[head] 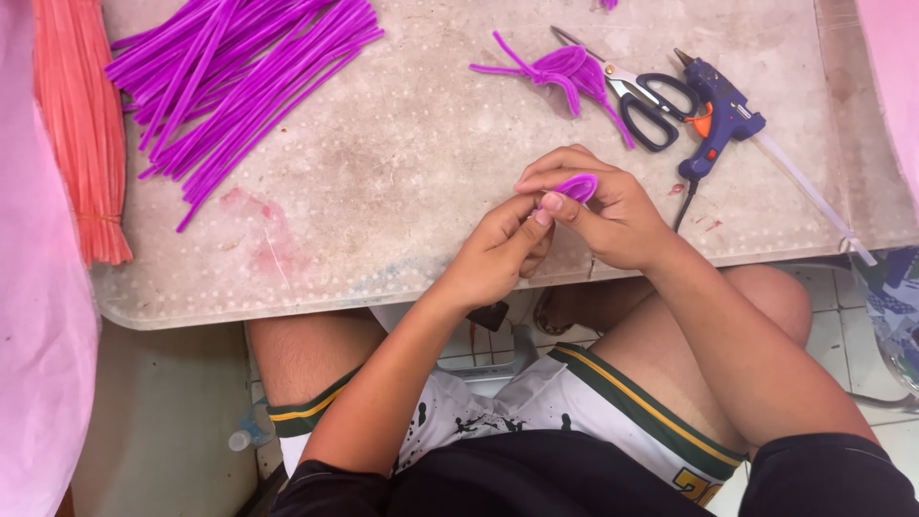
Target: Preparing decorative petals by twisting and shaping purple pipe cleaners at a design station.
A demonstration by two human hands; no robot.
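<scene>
Right hand (613, 215): recorded just right of the frame's centre, over the near edge of the table (383, 191); fingers curled and pinched on a small bent purple pipe cleaner loop (577, 186). The loop was held between the thumb and the upper fingers, its long axis running roughly left to right with a slight upward tilt toward the right.

Left hand (498, 251): noted just below and left of the right hand, touching it; its fingertips were pressed to the loop's lower left end, so both hands were closed on the same piece. The loop lay up and to the right of the left hand and was wrapped mostly by the right, which was the nearer hand to it.

Pile of straight purple pipe cleaners (239, 81): listed in the upper left of the frame, well apart from both hands, the sticks slanted from lower left to upper right.

Finished bent purple pieces (560, 69): placed upper centre, above the hands, beside the scissors (641, 96).

Blue glue gun (720, 115): entered at upper right, lying just beside the scissors, nearer the right hand.

Orange bundle (81, 124): logged at the far left edge.
</scene>
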